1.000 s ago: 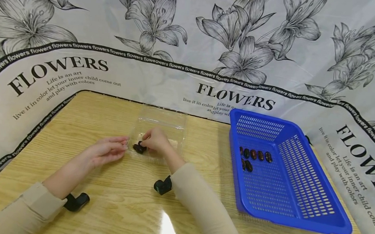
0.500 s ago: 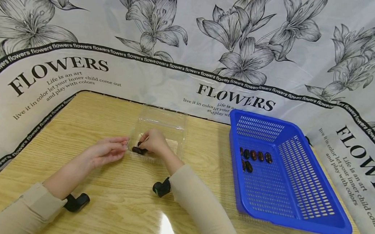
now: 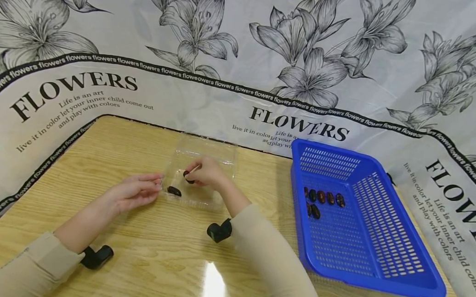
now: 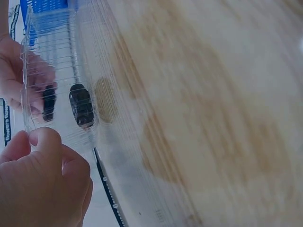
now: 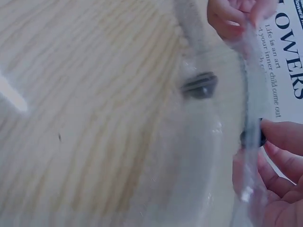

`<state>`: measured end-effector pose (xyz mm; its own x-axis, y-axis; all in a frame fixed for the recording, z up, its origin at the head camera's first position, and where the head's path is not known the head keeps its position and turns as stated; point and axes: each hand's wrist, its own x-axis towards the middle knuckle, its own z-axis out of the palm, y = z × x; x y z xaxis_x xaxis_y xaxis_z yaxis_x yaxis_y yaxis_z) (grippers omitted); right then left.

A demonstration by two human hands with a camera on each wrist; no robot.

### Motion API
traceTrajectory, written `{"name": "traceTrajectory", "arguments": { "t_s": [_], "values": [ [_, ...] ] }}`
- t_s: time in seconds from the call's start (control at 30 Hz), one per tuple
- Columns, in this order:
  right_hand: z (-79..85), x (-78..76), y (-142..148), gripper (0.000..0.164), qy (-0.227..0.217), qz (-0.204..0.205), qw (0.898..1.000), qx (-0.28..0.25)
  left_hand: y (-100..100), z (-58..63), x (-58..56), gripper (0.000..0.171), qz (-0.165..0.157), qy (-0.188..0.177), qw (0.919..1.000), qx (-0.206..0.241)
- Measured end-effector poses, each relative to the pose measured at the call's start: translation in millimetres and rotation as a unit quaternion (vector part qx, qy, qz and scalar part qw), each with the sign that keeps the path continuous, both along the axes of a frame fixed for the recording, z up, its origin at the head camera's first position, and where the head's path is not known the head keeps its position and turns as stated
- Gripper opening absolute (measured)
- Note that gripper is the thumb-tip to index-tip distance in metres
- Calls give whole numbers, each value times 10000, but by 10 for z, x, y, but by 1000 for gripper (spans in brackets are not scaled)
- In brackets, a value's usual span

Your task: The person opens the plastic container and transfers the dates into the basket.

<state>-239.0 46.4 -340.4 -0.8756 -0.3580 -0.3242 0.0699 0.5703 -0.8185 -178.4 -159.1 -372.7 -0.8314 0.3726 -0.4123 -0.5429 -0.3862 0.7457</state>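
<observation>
A clear plastic box (image 3: 228, 166) with a lid folded back stands in front of me. My left hand (image 3: 137, 191) pinches its left edge between thumb and fingertips, seen close up in the left wrist view. My right hand (image 3: 207, 174) is over the box and pinches one dark brown date (image 3: 188, 177) between thumb and fingers. A second date (image 3: 174, 191) lies in the near left corner of the box, dark and wrinkled in the left wrist view.
To the right stands a blue plastic basket (image 3: 336, 277) with slotted walls. Inside, several dates (image 3: 321, 197) lie in two rows along its left side. Black wrist mounts (image 3: 97, 257) hang under both forearms. A flower-printed cloth (image 3: 209, 86) rises behind the wooden table (image 3: 151, 262).
My right hand has lifted one date from beside the other and moved slightly right and away from me. The left hand stays at the box edge.
</observation>
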Motion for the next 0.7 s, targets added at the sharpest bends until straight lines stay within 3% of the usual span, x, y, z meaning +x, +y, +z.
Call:
{"name": "traceTrajectory", "arguments": {
  "t_s": [0.37, 0.7],
  "values": [
    [411, -72, 321, 25, -789, -389, 9927, -819, 5, 28, 24, 69, 10, -44, 10000, 27],
    [847, -13, 723, 29, -844, -463, 9872, -1273, -9, -2, 13, 74, -36, 5, 10000, 58]
  ]
}}
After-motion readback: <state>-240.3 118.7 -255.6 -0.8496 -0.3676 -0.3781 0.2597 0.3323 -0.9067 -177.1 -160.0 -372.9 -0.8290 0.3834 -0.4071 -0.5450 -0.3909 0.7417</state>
